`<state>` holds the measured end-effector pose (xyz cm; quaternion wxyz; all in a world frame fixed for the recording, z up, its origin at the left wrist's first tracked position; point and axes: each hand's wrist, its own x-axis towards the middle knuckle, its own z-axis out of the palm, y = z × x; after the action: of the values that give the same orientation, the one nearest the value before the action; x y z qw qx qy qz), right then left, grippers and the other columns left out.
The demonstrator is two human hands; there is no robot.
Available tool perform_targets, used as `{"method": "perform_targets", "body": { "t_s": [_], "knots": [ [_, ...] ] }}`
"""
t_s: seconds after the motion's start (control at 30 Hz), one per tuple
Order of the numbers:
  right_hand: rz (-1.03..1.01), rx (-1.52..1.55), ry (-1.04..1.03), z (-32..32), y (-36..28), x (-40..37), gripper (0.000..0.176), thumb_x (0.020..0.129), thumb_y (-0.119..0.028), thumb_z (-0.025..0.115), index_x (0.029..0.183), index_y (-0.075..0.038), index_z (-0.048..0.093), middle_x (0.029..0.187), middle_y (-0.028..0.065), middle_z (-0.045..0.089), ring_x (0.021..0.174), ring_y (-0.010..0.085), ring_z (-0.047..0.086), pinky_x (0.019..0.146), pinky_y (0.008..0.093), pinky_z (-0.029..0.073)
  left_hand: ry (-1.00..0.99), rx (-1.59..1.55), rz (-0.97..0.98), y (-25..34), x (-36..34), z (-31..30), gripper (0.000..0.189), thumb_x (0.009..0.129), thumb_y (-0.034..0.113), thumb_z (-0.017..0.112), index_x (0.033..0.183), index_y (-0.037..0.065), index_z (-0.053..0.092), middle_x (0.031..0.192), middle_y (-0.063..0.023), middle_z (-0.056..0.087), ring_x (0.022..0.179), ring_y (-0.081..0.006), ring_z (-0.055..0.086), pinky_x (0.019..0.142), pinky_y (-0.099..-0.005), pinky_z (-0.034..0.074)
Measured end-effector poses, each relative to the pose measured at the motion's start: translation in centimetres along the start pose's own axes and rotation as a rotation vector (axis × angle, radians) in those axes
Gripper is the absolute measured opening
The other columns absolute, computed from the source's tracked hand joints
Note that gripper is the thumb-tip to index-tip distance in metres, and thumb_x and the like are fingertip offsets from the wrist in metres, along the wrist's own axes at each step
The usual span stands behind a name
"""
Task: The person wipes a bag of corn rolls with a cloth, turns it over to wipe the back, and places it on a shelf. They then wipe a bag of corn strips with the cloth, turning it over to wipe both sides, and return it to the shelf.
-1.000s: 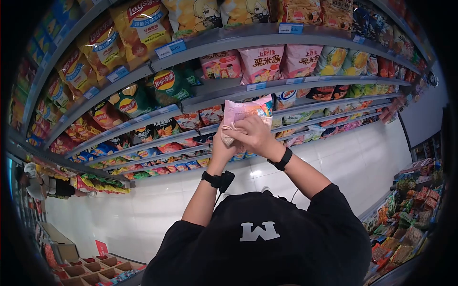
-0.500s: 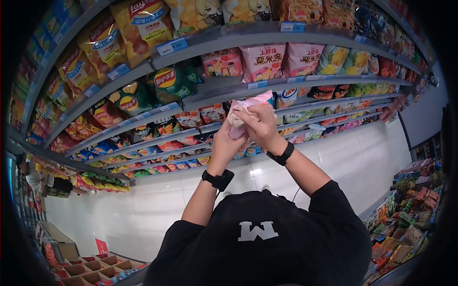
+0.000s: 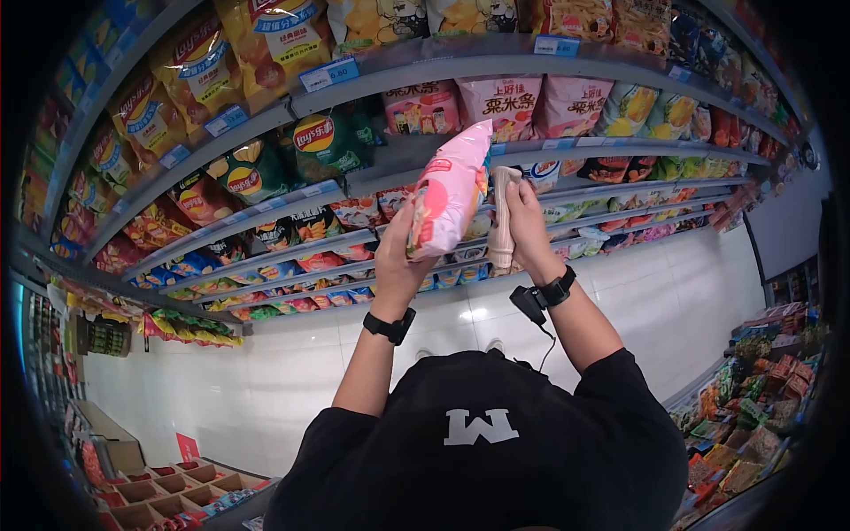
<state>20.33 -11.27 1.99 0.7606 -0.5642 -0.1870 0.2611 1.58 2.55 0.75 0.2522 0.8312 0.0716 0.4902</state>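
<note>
My left hand (image 3: pixel 398 265) is wrapped round the lower left side of a pink snack bag (image 3: pixel 450 190), which is tilted with its pointed top corner up and to the right. To the right of the bag, my right hand (image 3: pixel 529 228) grips a folded beige cloth (image 3: pixel 502 219) that hangs lengthwise along the fingers. A narrow gap separates cloth and bag. Just behind the bag, pink snack bags (image 3: pixel 498 102) of a similar look stand on a shelf, beside a green chip bag (image 3: pixel 329 144).
Grey shelves (image 3: pixel 443 66) full of snack bags curve across the front. Yellow chip bags (image 3: pixel 199 71) stand at upper left. Pale floor tiles (image 3: pixel 266 372) lie below. A compartmented wooden display (image 3: pixel 168 491) is at lower left, and packaged goods (image 3: pixel 744 425) are at lower right.
My right hand has moved right with the cloth, away from the bag it was pressed against. The pink bag now shows its printed front and stands more upright in my left hand.
</note>
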Motion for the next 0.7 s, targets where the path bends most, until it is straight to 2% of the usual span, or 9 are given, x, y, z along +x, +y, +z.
{"method": "perform_targets", "body": {
  "t_s": [0.07,0.2,0.27,0.33,0.37,0.4,0.57,0.67,0.7],
  "knots": [
    [0.13,0.201,-0.044,1.7,-1.6,-0.9,0.032,0.113,-0.032,0.043,0.133,-0.009,0.052,0.096,0.0017,0.062,0.083,0.0097,0.062,0.07,0.025,0.052,-0.031,0.043,0.08,-0.4,-0.2,0.0,0.096,0.066,0.0,0.085,0.153,0.015,0.046,0.149,-0.0186,0.054,0.127,-0.0403,0.059,0.101,-0.0451,0.053],
    [0.172,0.372,-0.027,3.0,-2.6,-1.3,0.03,0.114,-0.032,0.04,0.132,-0.009,0.048,0.109,0.0041,0.06,0.095,0.0139,0.064,0.084,0.032,0.057,-0.123,0.267,0.157,-0.6,-1.0,0.4,0.082,0.074,-0.007,0.072,0.148,0.025,0.055,0.154,-0.017,0.05,0.131,-0.0378,0.058,0.098,-0.0457,0.052],
    [0.187,0.376,-0.119,2.4,-2.0,-1.2,0.035,0.111,-0.031,0.049,0.137,-0.008,0.041,0.119,0.0071,0.058,0.106,0.0154,0.062,0.091,0.0338,0.056,-0.163,0.364,0.218,-0.1,-0.9,0.7,0.075,0.079,-0.004,0.069,0.147,0.026,0.056,0.154,-0.0165,0.049,0.133,-0.0362,0.057,0.1,-0.0441,0.051],
    [0.046,0.097,-0.102,3.2,-1.8,-2.0,0.052,0.105,-0.031,0.063,0.14,-0.007,0.034,0.126,0.0103,0.055,0.113,0.0158,0.059,0.093,0.033,0.054,-0.189,0.355,0.235,0.4,-0.7,1.0,0.07,0.083,-0.003,0.066,0.147,0.027,0.058,0.155,-0.0162,0.049,0.134,-0.0353,0.055,0.101,-0.0436,0.049],
    [-0.002,0.026,-0.121,3.1,-1.6,-2.2,0.071,0.096,-0.027,0.076,0.143,-0.006,0.028,0.131,0.013,0.052,0.119,0.017,0.056,0.095,0.0331,0.054,-0.161,0.344,0.25,0.7,-0.7,1.2,0.07,0.082,-0.003,0.066,0.146,0.027,0.058,0.155,-0.0162,0.048,0.134,-0.0357,0.055,0.101,-0.0445,0.049],
    [0.003,0.042,-0.102,3.0,-1.5,-2.5,0.071,0.096,-0.027,0.076,0.143,-0.006,0.028,0.131,0.013,0.052,0.119,0.017,0.056,0.095,0.0331,0.054,-0.143,0.333,0.267,0.8,-0.7,1.1,0.07,0.081,-0.004,0.067,0.145,0.026,0.059,0.155,-0.0162,0.048,0.134,-0.036,0.054,0.101,-0.0454,0.049],
    [-0.097,0.053,-0.131,1.1,-1.8,-2.4,0.081,0.09,-0.017,0.081,0.149,-0.006,0.027,0.137,0.0131,0.051,0.123,0.0193,0.057,0.098,0.0346,0.053,-0.143,0.17,0.236,0.6,-1.2,1.2,0.094,0.073,0.016,0.086,0.155,0.025,0.043,0.161,-0.017,0.039,0.143,-0.0388,0.043,0.112,-0.0502,0.041],
    [-0.131,0.129,-0.143,0.2,-2.5,-2.9,0.082,0.09,-0.016,0.081,0.152,-0.006,0.028,0.14,0.0109,0.05,0.127,0.0201,0.055,0.104,0.0362,0.05,-0.141,-0.151,-0.053,1.1,-0.6,-0.4,0.112,0.082,0.05,0.083,0.164,0.013,0.017,0.165,-0.02,0.03,0.151,-0.0423,0.031,0.12,-0.0558,0.031],
    [-0.183,0.088,-0.191,-0.4,-2.0,-2.7,0.084,0.089,-0.016,0.081,0.153,-0.007,0.027,0.142,0.0108,0.049,0.131,0.0202,0.052,0.108,0.0367,0.046,-0.103,-0.441,-0.326,0.2,-0.8,-0.1,0.105,0.093,0.061,0.067,0.164,0.007,0.012,0.166,-0.0174,0.031,0.151,-0.0377,0.033,0.122,-0.0499,0.031]
  ]
}}
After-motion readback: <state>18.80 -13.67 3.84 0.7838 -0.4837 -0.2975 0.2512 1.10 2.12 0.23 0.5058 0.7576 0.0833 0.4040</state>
